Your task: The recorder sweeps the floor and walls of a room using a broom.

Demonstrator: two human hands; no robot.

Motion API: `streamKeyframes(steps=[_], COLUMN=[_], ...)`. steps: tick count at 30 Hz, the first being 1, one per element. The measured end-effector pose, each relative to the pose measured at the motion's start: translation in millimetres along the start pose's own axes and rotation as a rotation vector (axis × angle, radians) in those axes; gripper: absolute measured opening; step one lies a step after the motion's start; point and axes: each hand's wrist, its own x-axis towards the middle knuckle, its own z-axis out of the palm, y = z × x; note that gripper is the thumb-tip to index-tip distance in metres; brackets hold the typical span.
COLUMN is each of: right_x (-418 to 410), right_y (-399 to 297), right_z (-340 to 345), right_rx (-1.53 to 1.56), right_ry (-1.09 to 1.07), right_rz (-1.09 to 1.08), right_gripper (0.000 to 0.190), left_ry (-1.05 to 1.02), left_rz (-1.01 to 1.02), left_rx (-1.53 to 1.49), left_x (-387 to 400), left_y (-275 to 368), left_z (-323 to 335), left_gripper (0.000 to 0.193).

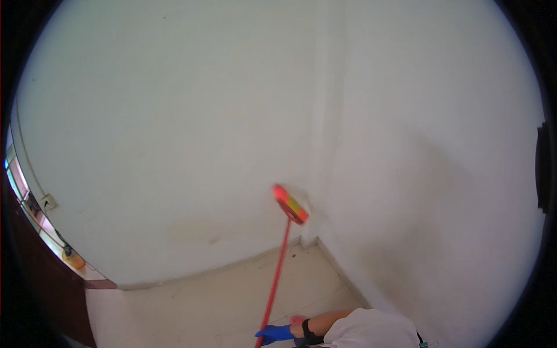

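Observation:
My right hand [275, 334], in a blue glove, grips the red pole of a broom [277, 274] at the bottom of the view. The pole slants up and away from me to a red and yellow broom head [290, 204], slightly blurred. That head is raised off the floor, in front of the white wall [196, 130] and near the corner. Whether its bristles touch the wall I cannot tell. A black band [308, 329] circles my right wrist, and a white sleeve [374, 328] covers the upper arm. My left hand is out of view.
Pale floor tiles [217, 300] meet both walls, with dark specks near the corner. A socket [48, 202] with a cable is on the left wall. Beyond a dark red door [48, 282], a yellow container [73, 259] stands on the floor. Something pink [298, 319] shows beyond my forearm.

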Motion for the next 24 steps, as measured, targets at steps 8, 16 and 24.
streamKeyframes(steps=[8, 16, 24], right_x=[-112, -275, -576], right_y=[-134, -328, -544], right_z=[61, 87, 173], right_rx=[-0.582, -0.780, -1.066], right_ry=[0.427, 0.971, 1.593], right_rz=[-0.520, -1.576, -1.988], right_gripper=[0.031, 0.021, 0.034], left_ry=[-0.036, 0.035, -0.272], left_rz=[0.099, 0.808, 1.145], left_rx=[-0.300, -0.823, -1.093], left_x=[98, 244, 113], left_y=[104, 345, 676], left_z=[-46, -70, -238], left_gripper=[0.037, 0.036, 0.023])
